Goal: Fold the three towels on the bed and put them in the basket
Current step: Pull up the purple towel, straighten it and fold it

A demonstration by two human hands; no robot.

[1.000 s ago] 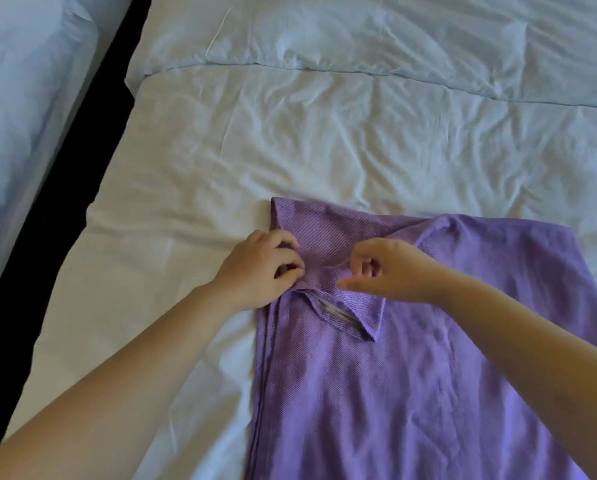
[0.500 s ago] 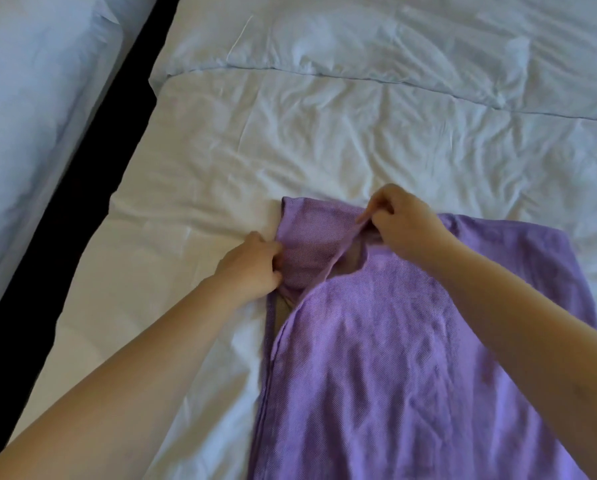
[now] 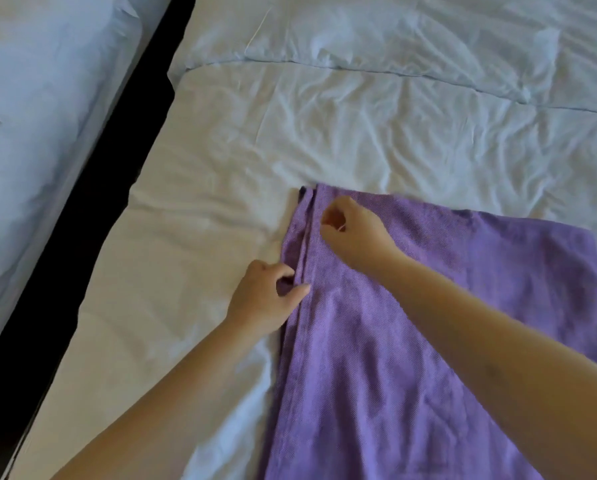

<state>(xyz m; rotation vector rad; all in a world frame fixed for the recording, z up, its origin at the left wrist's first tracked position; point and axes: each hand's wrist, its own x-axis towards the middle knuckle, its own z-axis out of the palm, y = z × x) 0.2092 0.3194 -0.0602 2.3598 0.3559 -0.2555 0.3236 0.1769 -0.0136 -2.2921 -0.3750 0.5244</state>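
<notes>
1. Cropping first: the purple towel [image 3: 428, 358] runs off the bottom of the view and off the lower right, so its near end can't be seen. Both forearms cover part of it too.
2. Right hand [image 3: 354, 233] sits on the towel near its far left corner, fingers curled in tight. Whether any cloth is caught inside that curl, I can't tell.
3. Left hand [image 3: 264, 299] is clearer: thumb and curled fingers pinch the towel's left edge, with purple showing between them.
4. Room now. The towel lies on the bed [image 3: 186, 289], with wrinkled pale sheet bare to its left and beyond its far edge, up to the pale blue bedding [image 3: 394, 36].
5. Left of the bed runs a dark gap [image 3: 92, 220], and past that a second bed [image 3: 30, 150].
6. Looks: woven purple cloth lying flat in layers, with a narrow lengthwise fold along the left edge. The far edge slants away to the right.
</notes>
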